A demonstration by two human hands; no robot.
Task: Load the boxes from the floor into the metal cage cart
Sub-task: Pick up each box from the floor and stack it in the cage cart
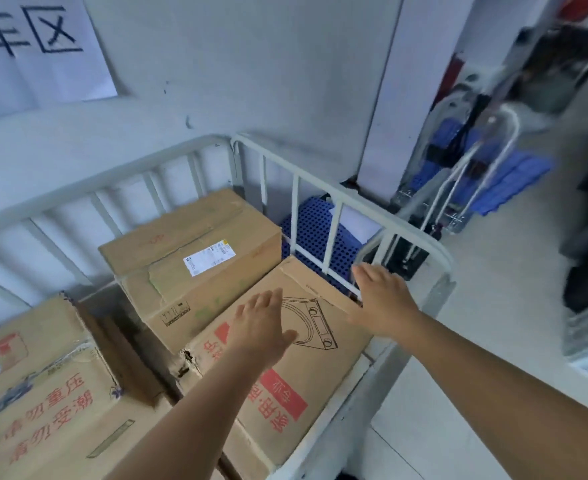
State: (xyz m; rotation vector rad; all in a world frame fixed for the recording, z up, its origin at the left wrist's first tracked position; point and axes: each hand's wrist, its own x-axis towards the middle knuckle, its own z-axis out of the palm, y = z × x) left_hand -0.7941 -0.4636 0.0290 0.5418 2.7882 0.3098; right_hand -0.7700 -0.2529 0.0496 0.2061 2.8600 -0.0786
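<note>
Three cardboard boxes sit inside the white metal cage cart (420, 233). Nearest on the right lies a box with red print and a line drawing (296, 375). Behind it stands a box with a white shipping label (195, 244). A third box with red characters (43, 393) fills the left. My left hand (261, 323) hovers open just over the top of the nearest box. My right hand (382, 299) is open beside that box's far right corner, close to the cart's side rail. Neither hand holds anything.
A blue perforated plastic pallet (313, 230) lies on the floor beyond the cart rail. A hand trolley with blue items (476, 168) stands at the right by a white pillar. A wall with a paper sign (36, 53) is behind the cart.
</note>
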